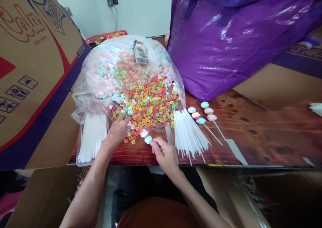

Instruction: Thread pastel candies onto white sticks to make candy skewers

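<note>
My right hand (166, 154) is closed on the stick of a candy skewer (146, 135), just above the table's front edge. Blue, white and pink marshmallows are threaded on it, with a reddish gummy ring near its far tip. My left hand (118, 131) reaches into the near left side of the candy pile, its fingers bent together beside a few pink and blue marshmallows. Whatever its fingertips grip is too small to make out. Ring-shaped gummies (153, 104) in orange, green, red and yellow spread in front of both hands.
Behind lies a clear plastic bag (83, 70) of marshmallows, with a small packet (141, 52) on top. White sticks lie in a left tray (92, 139) and a right-hand fan (188, 134). Two marshmallow skewers (208, 111) rest farther right. A printed carton (50, 97) and purple bag (213, 53) flank everything.
</note>
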`<state>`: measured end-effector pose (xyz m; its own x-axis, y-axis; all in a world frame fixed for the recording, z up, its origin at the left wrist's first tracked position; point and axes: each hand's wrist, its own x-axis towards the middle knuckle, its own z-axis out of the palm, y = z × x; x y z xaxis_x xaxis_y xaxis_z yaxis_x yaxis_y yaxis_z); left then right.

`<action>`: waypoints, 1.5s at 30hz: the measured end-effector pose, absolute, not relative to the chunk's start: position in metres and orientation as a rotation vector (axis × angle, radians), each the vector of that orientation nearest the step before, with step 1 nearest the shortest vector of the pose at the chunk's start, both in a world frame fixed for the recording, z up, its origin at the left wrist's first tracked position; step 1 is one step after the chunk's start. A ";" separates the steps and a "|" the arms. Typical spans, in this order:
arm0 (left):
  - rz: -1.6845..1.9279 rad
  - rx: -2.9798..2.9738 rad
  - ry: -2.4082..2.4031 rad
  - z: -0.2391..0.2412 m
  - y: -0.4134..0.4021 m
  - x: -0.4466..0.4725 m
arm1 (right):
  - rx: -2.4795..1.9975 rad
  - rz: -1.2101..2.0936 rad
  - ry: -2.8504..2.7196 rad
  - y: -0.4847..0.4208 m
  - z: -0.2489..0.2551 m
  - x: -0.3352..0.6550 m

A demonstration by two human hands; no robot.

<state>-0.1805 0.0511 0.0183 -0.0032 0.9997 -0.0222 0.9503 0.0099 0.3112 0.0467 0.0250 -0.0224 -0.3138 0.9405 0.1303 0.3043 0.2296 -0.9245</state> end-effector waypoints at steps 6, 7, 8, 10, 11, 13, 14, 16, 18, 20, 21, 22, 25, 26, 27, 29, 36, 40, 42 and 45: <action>0.598 1.951 2.099 0.011 0.044 -0.187 | -1.152 1.099 -1.752 0.025 -0.024 0.047; 0.653 1.936 2.098 0.010 0.043 -0.188 | -1.153 1.100 -1.752 0.025 -0.024 0.046; 0.695 1.928 2.087 0.008 0.042 -0.188 | -1.154 1.100 -1.753 0.025 -0.024 0.046; 0.749 1.937 2.057 0.004 0.040 -0.186 | -1.157 1.094 -1.754 0.025 -0.025 0.046; 0.769 1.947 2.050 0.002 0.040 -0.185 | -1.160 1.089 -1.755 0.024 -0.025 0.045; 0.815 1.968 2.046 -0.001 0.039 -0.183 | -1.163 1.081 -1.755 0.024 -0.025 0.045; 0.837 1.981 2.041 -0.002 0.039 -0.182 | -1.162 1.079 -1.754 0.024 -0.025 0.045; 0.865 2.025 2.014 -0.004 0.041 -0.181 | -1.158 1.083 -1.753 0.024 -0.025 0.045; 0.849 2.098 1.977 -0.004 0.043 -0.181 | -1.151 1.094 -1.752 0.024 -0.024 0.045; 0.795 2.153 1.970 -0.003 0.045 -0.182 | -1.149 1.097 -1.755 0.025 -0.024 0.045; 0.762 2.164 1.974 -0.002 0.046 -0.183 | -1.150 1.093 -1.757 0.025 -0.023 0.045; 0.734 2.163 1.983 -0.001 0.047 -0.183 | -1.151 1.089 -1.758 0.025 -0.023 0.045; 0.749 2.066 2.029 0.001 0.051 -0.183 | -1.150 1.084 -1.756 0.024 -0.023 0.045; 0.809 1.995 2.050 0.002 0.051 -0.182 | -1.146 1.086 -1.756 0.024 -0.023 0.046; 0.899 1.898 2.057 0.003 0.051 -0.181 | -1.142 1.091 -1.756 0.024 -0.022 0.046; 1.122 1.618 1.986 0.007 0.049 -0.175 | -1.133 1.111 -1.749 0.024 -0.022 0.046; 1.442 0.899 1.388 0.024 0.024 -0.142 | -1.162 1.339 -1.402 0.025 -0.023 0.045; 1.414 0.819 1.309 0.017 0.016 -0.123 | -1.126 1.533 -1.095 0.032 -0.020 0.036; 1.393 0.820 1.280 0.012 0.015 -0.117 | -1.095 1.605 -0.986 0.036 -0.016 0.029; 1.342 0.842 1.261 0.006 0.015 -0.113 | -1.033 1.659 -0.897 0.041 -0.012 0.022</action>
